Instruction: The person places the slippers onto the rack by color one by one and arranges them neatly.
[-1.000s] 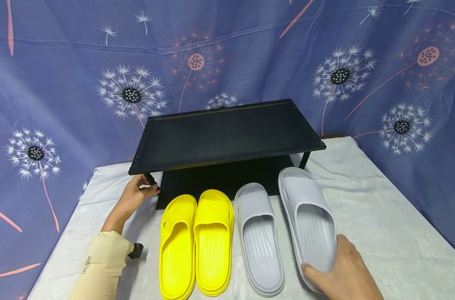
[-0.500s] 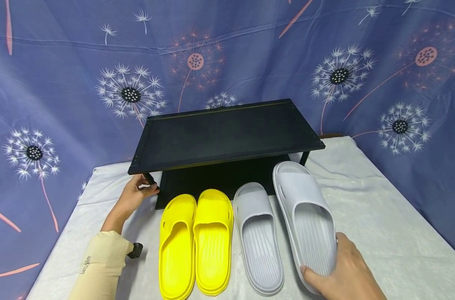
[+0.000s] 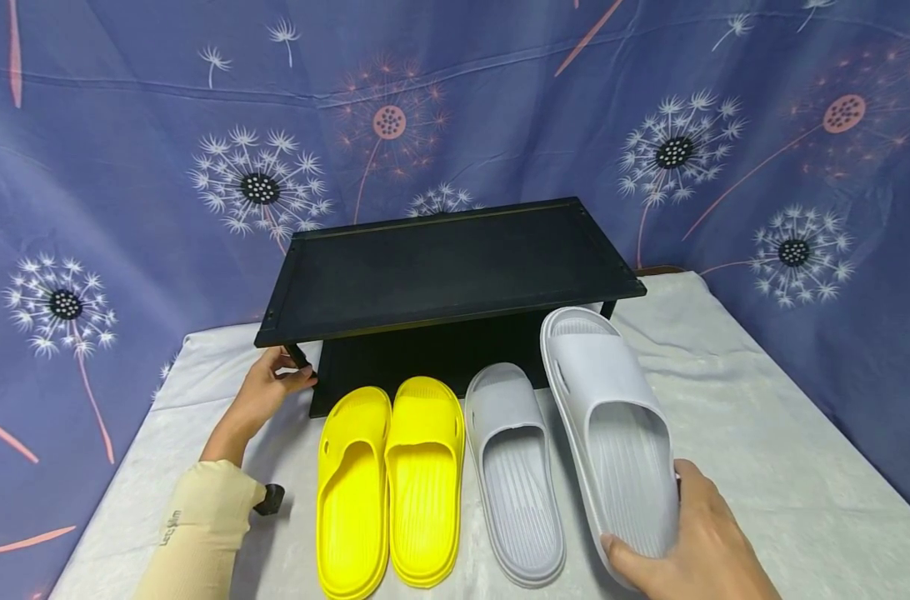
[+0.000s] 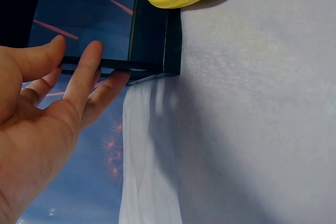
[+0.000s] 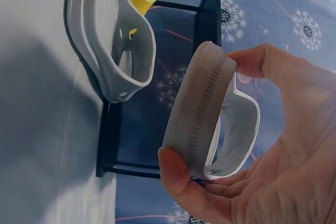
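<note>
Arms (image 3: 196, 521) spread, right hand (image 3: 698, 537) gripping grey slipper (image 3: 623, 433)

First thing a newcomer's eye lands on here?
Probably the bright yellow slippers, side by side on the pale cloth in front of the black rack. Next, the tilted gray slipper held by its heel end in the person's right grip, toe toward the rack's right end. Then the rack itself, dark against the blue dandelion-print backdrop, left grip at its front left leg.

Small dark lettering (image 3: 170, 528) on the cream left sleeve (image 3: 202, 525) appears to read "Lets Slim".
</note>
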Demonstrator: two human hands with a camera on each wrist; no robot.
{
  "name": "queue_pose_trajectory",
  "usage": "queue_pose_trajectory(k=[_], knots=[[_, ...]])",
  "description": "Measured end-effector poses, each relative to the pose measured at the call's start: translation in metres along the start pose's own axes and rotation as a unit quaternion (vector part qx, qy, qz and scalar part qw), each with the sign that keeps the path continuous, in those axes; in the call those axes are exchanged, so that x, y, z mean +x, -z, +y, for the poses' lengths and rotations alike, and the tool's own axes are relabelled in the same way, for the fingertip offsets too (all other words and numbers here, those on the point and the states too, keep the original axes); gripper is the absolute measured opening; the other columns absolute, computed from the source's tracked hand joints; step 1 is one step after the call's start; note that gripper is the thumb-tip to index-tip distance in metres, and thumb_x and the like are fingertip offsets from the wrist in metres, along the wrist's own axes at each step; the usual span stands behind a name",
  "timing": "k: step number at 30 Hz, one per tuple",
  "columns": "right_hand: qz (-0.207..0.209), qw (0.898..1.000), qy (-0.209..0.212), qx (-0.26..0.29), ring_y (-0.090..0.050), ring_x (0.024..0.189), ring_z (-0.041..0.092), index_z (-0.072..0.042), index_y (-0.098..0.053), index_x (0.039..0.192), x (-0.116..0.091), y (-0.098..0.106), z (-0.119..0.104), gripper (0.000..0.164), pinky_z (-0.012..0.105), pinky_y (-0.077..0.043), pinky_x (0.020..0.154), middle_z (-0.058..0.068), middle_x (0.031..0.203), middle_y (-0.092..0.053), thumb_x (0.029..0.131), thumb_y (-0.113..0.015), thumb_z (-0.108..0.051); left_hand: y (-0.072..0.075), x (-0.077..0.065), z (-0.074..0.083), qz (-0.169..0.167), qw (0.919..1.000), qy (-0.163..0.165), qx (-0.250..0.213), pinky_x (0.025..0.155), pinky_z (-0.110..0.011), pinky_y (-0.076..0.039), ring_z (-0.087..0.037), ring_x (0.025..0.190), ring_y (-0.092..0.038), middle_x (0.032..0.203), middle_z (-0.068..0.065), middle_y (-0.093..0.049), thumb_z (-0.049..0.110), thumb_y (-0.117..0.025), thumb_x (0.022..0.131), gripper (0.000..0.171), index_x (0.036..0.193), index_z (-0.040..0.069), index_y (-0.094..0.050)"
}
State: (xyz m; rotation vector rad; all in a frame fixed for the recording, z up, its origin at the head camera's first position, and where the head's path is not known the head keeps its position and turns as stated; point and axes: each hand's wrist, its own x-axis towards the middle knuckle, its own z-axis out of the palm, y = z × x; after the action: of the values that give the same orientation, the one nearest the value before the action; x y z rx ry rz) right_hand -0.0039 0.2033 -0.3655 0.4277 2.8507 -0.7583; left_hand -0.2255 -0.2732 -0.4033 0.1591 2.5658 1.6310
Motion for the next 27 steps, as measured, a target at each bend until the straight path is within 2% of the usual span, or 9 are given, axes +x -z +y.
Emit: queue_pose_trajectory(k=[5, 9, 17, 27], knots=[[-0.013, 1.000, -0.012, -0.005, -0.052, 0.098, 0.040, 0.015, -0.018, 0.137, -0.001, 0.004, -0.003, 0.123, 0.055, -0.049, 0.079, 0.034, 0.121, -0.044, 0.064, -0.079, -0.063, 0.000, 0.000, 0.000, 0.002, 1.0000, 0.001, -0.002, 0.092, -0.047, -0.051, -0.039, 0.102, -0.064, 0.113, -0.022, -0.045, 0.004, -0.058, 0.095, 0.031, 0.120, 0.002, -0.040], [-0.005, 1.000, -0.012, -0.008, -0.052, 0.098, 0.041, 0.015, -0.017, 0.138, -0.003, 0.005, -0.002, 0.124, 0.055, -0.049, 0.078, 0.035, 0.122, -0.043, 0.063, -0.079, -0.063, 0.000, -0.001, 0.001, 0.000, 1.0000, 0.001, -0.002, 0.092, -0.046, -0.050, -0.040, 0.104, -0.063, 0.114, -0.022, -0.045, 0.004, -0.058, 0.095, 0.033, 0.121, 0.000, -0.040], [0.053, 0.998, 0.030, 0.004, -0.053, 0.096, 0.040, 0.013, -0.021, 0.137, -0.009, 0.006, 0.002, 0.119, 0.052, -0.048, 0.074, 0.034, 0.120, -0.046, 0.063, -0.081, -0.059, 0.001, -0.001, -0.001, -0.004, 1.0000, 0.000, -0.006, 0.093, -0.046, -0.050, -0.040, 0.105, -0.063, 0.114, -0.022, -0.044, 0.005, -0.058, 0.095, 0.033, 0.121, -0.002, -0.039], [0.093, 0.994, 0.055, 0.014, -0.050, 0.099, 0.042, 0.010, -0.019, 0.141, -0.011, 0.011, -0.005, 0.119, 0.057, -0.045, 0.076, 0.031, 0.123, -0.041, 0.065, -0.081, -0.058, 0.002, 0.001, -0.003, -0.008, 0.9999, 0.001, -0.012, 0.093, -0.046, -0.050, -0.041, 0.106, -0.062, 0.115, -0.022, -0.044, 0.005, -0.057, 0.096, 0.035, 0.124, -0.002, -0.038]])
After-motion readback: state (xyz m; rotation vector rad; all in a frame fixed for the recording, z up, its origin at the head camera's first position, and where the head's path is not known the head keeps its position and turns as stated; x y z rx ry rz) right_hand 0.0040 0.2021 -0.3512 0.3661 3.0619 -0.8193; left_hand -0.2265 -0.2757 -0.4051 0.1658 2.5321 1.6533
